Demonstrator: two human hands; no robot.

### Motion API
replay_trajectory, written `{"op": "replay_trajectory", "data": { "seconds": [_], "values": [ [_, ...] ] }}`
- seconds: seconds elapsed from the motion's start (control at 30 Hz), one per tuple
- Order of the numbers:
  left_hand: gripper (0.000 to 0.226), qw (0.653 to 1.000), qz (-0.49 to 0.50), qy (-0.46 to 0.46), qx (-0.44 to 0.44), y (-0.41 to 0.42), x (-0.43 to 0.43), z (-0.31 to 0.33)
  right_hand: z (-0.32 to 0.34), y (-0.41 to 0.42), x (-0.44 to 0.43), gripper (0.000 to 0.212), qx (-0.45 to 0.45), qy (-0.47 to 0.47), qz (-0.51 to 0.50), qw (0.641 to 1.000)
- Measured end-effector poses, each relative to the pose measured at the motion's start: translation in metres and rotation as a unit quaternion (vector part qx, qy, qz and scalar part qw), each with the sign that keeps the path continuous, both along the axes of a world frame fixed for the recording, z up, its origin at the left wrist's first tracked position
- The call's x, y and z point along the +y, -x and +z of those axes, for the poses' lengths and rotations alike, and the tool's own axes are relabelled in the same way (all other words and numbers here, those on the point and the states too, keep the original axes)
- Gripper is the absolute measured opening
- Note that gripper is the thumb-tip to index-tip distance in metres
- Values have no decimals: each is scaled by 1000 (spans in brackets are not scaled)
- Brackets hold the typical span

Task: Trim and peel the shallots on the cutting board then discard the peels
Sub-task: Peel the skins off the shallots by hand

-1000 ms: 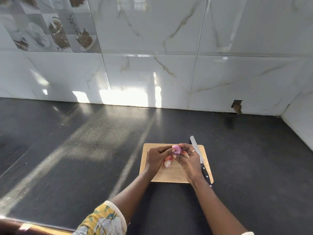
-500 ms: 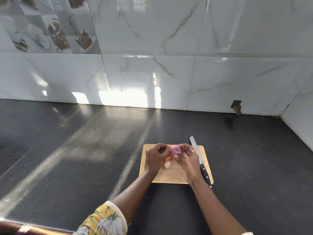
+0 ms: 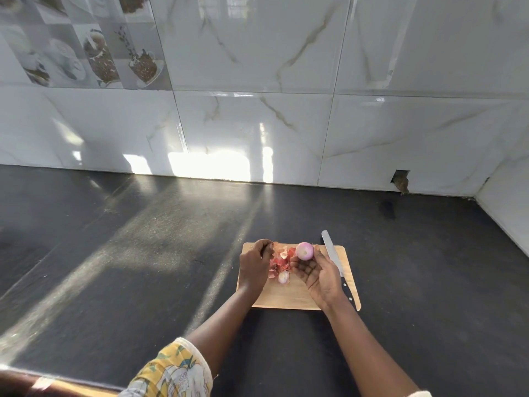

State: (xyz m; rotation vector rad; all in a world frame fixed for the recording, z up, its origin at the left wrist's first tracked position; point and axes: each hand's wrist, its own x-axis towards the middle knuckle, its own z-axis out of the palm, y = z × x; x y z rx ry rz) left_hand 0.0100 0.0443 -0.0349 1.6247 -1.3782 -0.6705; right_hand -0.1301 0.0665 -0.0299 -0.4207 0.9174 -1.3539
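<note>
A peeled pink-white shallot (image 3: pixel 304 250) sits at the fingertips of my right hand (image 3: pixel 319 275), which is turned palm up over the wooden cutting board (image 3: pixel 294 299) and grips it with thumb and fingers. My left hand (image 3: pixel 253 265) is just left of it, with its fingers curled, pinching a scrap of dry peel (image 3: pixel 275 247). Reddish peels (image 3: pixel 279 263) lie in a heap on the board between my hands. A second small shallot (image 3: pixel 283 277) lies beside them.
A knife (image 3: pixel 332 255) lies along the board's right side, blade pointing away, its black handle partly under my right wrist. The board sits on a dark counter (image 3: pixel 143 267). A white tiled wall (image 3: pixel 257 124) runs behind and at the right.
My hands have come apart. The left one pulled away to the left with a bit of peel, the right one turned palm up with the shallot, and the peel heap now shows.
</note>
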Motion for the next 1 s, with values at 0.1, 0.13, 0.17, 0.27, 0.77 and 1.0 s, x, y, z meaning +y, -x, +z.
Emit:
{"op": "replay_trajectory", "data": {
  "seconds": [0.1, 0.13, 0.17, 0.27, 0.77, 1.0],
  "values": [
    [21, 999, -21, 19, -35, 0, 5, 2, 2, -1, 2, 35, 48, -7, -6, 999],
    [23, 998, -27, 22, -44, 0, 6, 3, 2, -1, 2, 35, 61, -8, -9, 998],
    [24, 998, -31, 26, -52, 0, 7, 4, 2, -1, 2, 35, 73, -9, -12, 997],
    [21, 997, -30, 21, -75, 0, 7, 3, 0, 0, 2, 34, 106, -3, -30, 994],
    [16, 998, -11, -22, -60, 15, 12, 1, -1, 39, 6, 23, 473, 5, -77, 877],
    [21, 995, -49, 4, -86, 29, 7, -2, -4, 37, 5, 44, 651, 18, 13, 759]
  ]
}}
